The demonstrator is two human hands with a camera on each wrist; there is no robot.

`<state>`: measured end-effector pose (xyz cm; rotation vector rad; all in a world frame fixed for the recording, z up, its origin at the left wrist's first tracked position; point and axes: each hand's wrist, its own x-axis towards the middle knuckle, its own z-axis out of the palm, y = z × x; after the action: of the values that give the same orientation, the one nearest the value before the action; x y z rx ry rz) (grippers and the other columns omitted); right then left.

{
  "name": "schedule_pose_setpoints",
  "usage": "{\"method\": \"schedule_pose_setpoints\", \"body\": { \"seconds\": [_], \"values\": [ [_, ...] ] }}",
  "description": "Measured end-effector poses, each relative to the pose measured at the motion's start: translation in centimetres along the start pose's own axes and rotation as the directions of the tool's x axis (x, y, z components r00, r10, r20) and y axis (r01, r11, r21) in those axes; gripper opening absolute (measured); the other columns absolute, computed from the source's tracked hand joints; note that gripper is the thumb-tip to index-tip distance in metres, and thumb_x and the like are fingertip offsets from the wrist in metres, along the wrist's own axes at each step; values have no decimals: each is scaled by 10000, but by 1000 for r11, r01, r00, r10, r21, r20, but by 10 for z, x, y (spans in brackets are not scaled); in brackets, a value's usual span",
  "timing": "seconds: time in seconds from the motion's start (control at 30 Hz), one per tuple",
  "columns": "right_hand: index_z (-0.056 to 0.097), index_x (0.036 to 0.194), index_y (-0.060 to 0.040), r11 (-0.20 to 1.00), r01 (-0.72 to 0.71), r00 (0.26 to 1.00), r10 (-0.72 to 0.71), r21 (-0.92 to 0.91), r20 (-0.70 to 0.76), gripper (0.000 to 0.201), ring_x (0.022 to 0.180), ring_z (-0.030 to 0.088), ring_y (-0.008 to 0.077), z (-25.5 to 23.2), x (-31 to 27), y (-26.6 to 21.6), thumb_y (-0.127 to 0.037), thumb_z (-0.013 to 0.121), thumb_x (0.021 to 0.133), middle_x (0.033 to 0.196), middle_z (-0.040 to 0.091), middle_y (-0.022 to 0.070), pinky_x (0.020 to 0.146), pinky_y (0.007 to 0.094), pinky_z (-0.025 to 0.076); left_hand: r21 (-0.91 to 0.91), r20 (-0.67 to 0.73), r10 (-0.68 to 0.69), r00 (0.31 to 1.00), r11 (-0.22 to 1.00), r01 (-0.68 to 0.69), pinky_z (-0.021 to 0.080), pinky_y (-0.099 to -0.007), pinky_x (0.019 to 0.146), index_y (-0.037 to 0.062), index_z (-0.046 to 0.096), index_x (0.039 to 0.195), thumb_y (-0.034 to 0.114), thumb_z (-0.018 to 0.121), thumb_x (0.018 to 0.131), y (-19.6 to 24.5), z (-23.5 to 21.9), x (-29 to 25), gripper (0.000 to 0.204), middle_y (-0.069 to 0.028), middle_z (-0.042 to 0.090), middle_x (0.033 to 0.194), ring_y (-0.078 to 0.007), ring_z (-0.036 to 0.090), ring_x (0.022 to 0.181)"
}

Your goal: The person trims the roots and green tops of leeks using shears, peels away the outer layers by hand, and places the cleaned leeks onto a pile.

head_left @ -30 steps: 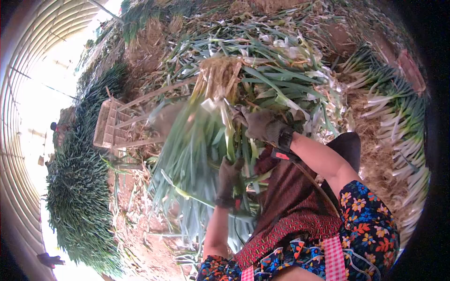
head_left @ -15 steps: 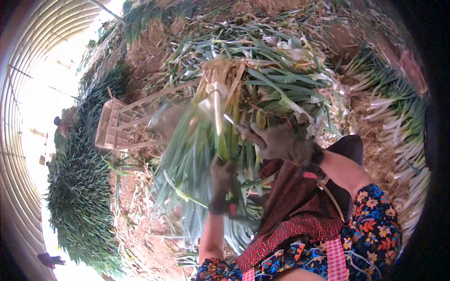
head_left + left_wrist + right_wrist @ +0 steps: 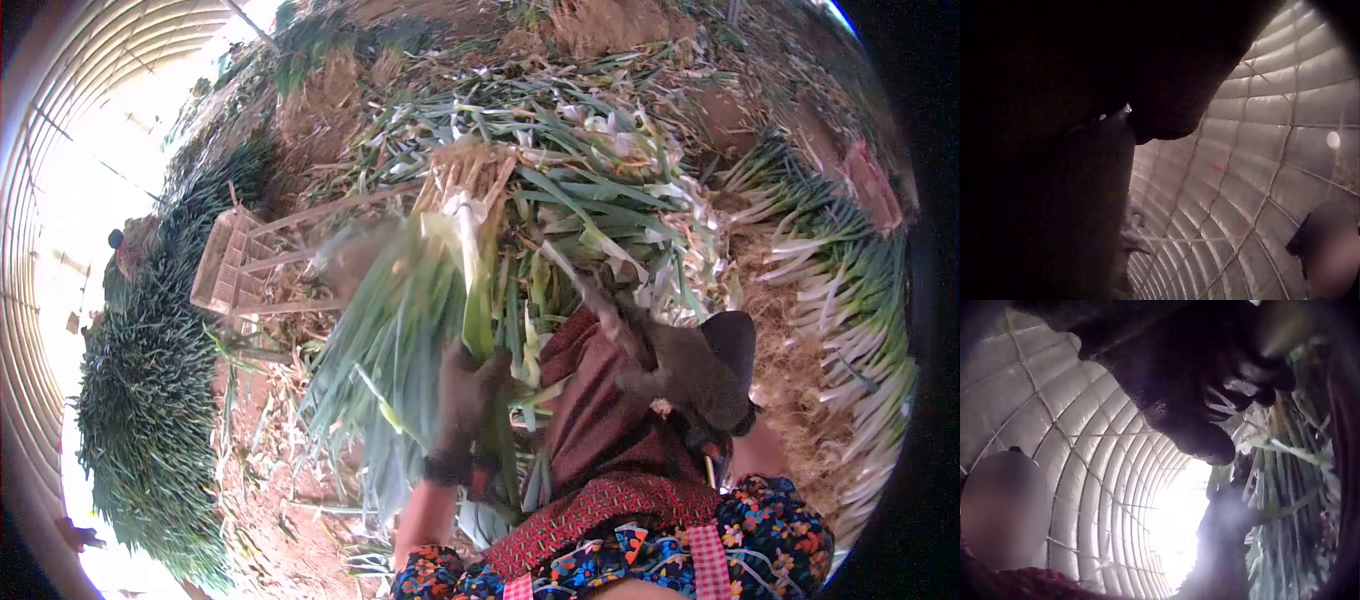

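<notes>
Green onions and loose leaves cover brown ground.

A single long leek-like stalk, white at its upper end and bright green lower down, is pointing away from the person, the gloved left hand gripping its green part. Beside and beneath it, a thick bundle of long blue-green leaves is fanning towards the person. A narrow, greyish, motion-blurred tool is slanting from the gloved right hand, apart from the stalk.
</notes>
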<state>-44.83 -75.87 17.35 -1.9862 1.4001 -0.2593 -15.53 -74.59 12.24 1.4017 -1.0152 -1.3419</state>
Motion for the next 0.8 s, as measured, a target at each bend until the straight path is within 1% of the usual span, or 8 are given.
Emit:
{"method": "schedule_pose_setpoints", "body": {
  "seconds": [0.07,0.17,0.27,0.33,0.47,0.57,0.7,0.8],
  "values": [
    [398,1467,-95,997,63,996,-65,33,68,851,898,653,432,1,-13,-7,-445,704,754,964,652,272,780,494,518,55,-32,0,999,998,2,520,-337,653,-4,587,1143,157,678,854,-22,2,-8,343,-76,640,881,-166,640,737],
    [385,1468,-78,995,61,998,-60,-81,5,899,947,651,424,27,-4,12,-474,719,733,1031,649,271,817,493,521,457,14,183,983,873,-169,537,-403,675,31,590,1155,185,689,837,-69,12,15,367,-146,678,880,-269,689,754],
    [388,1463,-69,981,152,987,-158,-123,-41,906,945,651,427,42,24,19,-477,719,724,1018,652,266,818,491,525,686,122,106,987,710,-161,541,-465,735,75,596,1176,253,673,846,-115,22,66,383,-203,692,899,-378,700,816],
    [398,1447,-61,929,281,958,-287,-242,14,887,889,661,432,54,34,12,-463,716,723,989,660,275,796,507,526,686,292,135,947,661,-306,535,-487,737,84,623,1116,291,656,853,-180,0,108,336,-202,690,869,-411,686,827],
    [353,1475,-83,954,229,970,-208,-193,124,853,770,662,432,61,71,-4,-412,696,767,1000,671,269,708,520,533,688,171,254,952,661,-300,520,-497,683,79,671,889,337,640,865,-165,-47,129,262,-199,673,812,-424,653,744],
    [343,1476,-83,961,260,965,-257,-97,47,813,750,669,411,64,100,-25,-401,660,798,932,681,242,677,503,536,941,66,490,869,260,-218,515,-488,692,100,688,914,313,663,837,-123,-93,156,228,-200,671,837,-409,646,757],
    [409,1402,-71,971,232,961,-237,48,145,769,821,674,416,67,143,-61,-397,665,755,851,679,214,720,517,521,938,-210,674,708,344,-49,521,-472,725,121,720,935,286,658,822,-61,-106,166,210,-174,686,877,-384,658,814],
    [470,1343,-85,968,249,964,-249,4,94,707,818,672,416,90,173,-60,-375,679,733,844,675,215,724,513,523,950,-215,568,795,310,36,507,-513,753,135,711,1010,379,703,801,-78,-136,195,321,-169,681,882,-397,654,850]
  ]
}}
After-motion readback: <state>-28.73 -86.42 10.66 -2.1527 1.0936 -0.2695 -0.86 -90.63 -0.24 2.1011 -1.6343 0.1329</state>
